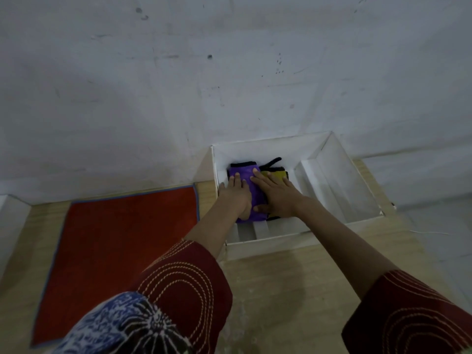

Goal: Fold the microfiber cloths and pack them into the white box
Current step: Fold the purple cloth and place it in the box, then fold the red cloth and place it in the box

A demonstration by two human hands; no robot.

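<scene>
Left hand (236, 192) and right hand (277, 194), fingers straight, press flat on the purple cloth (244, 175) inside the white box (255, 245), left edge.

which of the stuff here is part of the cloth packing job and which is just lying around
Job: white box; purple cloth in it, pressed flat by the left hand and right hand; yellow cloth beside it in the box; red cloth spread unfolded on the table.
Just there: wall; thin white cord right of the box.
</scene>
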